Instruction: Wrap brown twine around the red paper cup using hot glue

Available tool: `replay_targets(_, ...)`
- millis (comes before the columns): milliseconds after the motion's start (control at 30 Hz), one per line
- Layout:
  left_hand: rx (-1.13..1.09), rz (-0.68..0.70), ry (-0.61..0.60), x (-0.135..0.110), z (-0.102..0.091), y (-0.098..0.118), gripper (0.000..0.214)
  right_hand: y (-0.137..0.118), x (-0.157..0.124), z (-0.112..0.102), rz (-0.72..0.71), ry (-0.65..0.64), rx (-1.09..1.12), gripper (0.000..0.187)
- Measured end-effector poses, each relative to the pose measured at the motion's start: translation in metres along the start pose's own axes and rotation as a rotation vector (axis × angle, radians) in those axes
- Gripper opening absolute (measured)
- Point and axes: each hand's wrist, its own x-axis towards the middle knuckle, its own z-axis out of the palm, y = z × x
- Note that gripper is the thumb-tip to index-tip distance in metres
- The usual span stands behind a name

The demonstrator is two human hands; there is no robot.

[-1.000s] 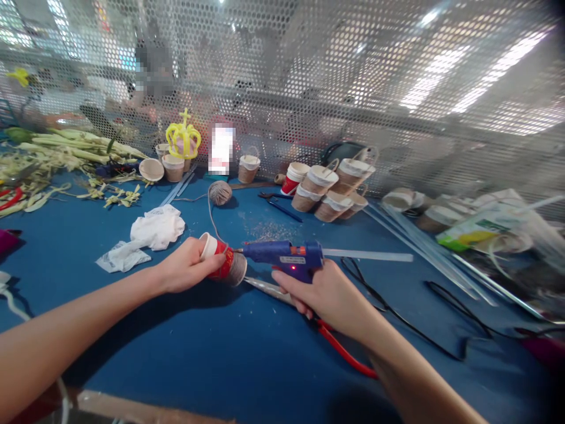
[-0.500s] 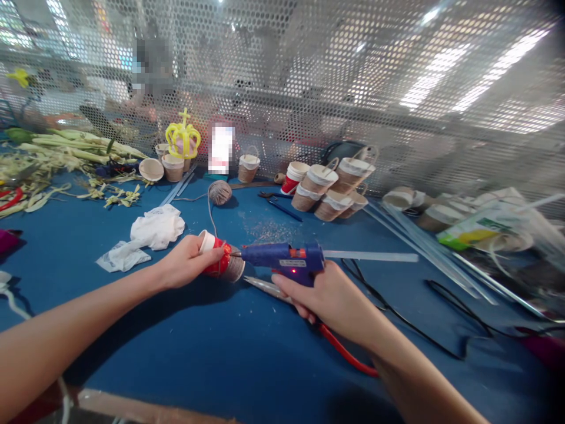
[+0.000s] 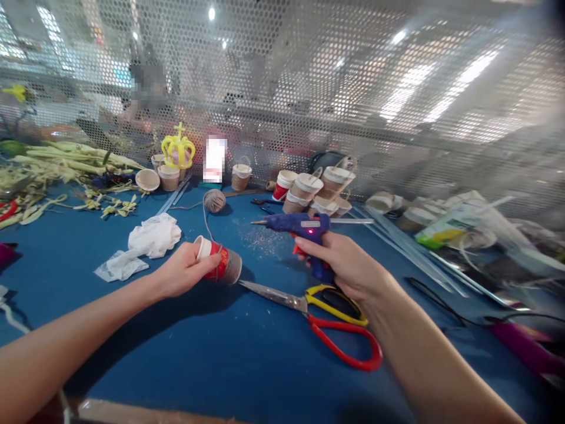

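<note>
My left hand [image 3: 180, 272] is closed round a red paper cup [image 3: 218, 265] lying on its side on the blue table [image 3: 212, 353], its lower part wrapped in jute twine. A strand of twine runs from the cup back to a twine ball [image 3: 214, 201]. My right hand [image 3: 348, 265] grips the handle of a blue hot glue gun [image 3: 296, 224] with a red light on, held up and away from the cup, nozzle pointing left. Scissors [image 3: 326, 315] with red and yellow handles lie open on the table just below my right hand.
Several twine-wrapped cups [image 3: 318, 191] are piled at the back by a perforated metal screen [image 3: 309, 88]. Glue sticks [image 3: 410, 241] and black cables [image 3: 441, 294] lie at right. A crumpled white cloth [image 3: 152, 237], green leaf strips [image 3: 66, 159] and a yellow crown [image 3: 178, 147] are at left.
My right hand lifted the glue gun up and away from the cup, uncovering the scissors beneath. My left hand keeps hold of the cup.
</note>
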Motion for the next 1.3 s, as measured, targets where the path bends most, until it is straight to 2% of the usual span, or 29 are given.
replay_targets(233,0.139,0.049,0.041,0.0,-0.001,0.003,0.035,0.012,0.034,0.007,-0.029,0.016,-0.184,0.023)
replay_targets(433,0.289,0.074,0.097,-0.002,-0.001,0.004,0.03,0.034,0.054,0.006,-0.094,0.175,-0.472,0.034)
replay_targets(567,0.389,0.198,0.042,-0.004,0.0,0.008,0.029,0.04,0.054,0.007,-0.131,0.229,-0.598,0.034)
replay_targets(667,0.451,0.309,0.027,-0.007,0.002,0.015,0.027,0.029,0.041,0.014,-0.19,0.194,-0.617,0.027)
replay_targets(733,0.493,0.385,0.007,-0.009,0.004,0.02,0.025,0.018,0.031,0.024,-0.245,0.077,-0.593,0.032)
replay_targets(833,0.531,0.481,-0.049,-0.013,0.008,0.025,0.024,0.002,0.018,0.042,-0.262,-0.222,-0.466,0.049)
replay_targets(900,0.539,0.511,-0.082,-0.014,0.009,0.027,0.025,-0.005,0.013,0.054,-0.224,-0.496,-0.225,0.054)
replay_targets(967,0.536,0.501,-0.1,-0.014,0.01,0.028,0.026,-0.008,0.01,0.063,-0.187,-0.657,0.023,0.044)
replay_targets(1033,0.514,0.466,-0.115,-0.015,0.009,0.028,0.026,-0.011,0.007,0.069,-0.148,-0.688,0.213,0.03)
replay_targets(1133,0.458,0.399,-0.118,-0.015,0.008,0.029,0.026,-0.013,0.002,0.072,-0.113,-0.639,0.383,0.019)
replay_targets(1200,0.37,0.308,-0.137,-0.015,0.009,0.028,0.028,-0.013,-0.001,0.071,-0.129,-0.593,0.399,0.014)
replay_targets(1300,0.095,0.06,-0.149,-0.012,0.011,0.024,0.032,-0.014,-0.003,0.069,-0.213,-0.485,0.339,0.012)
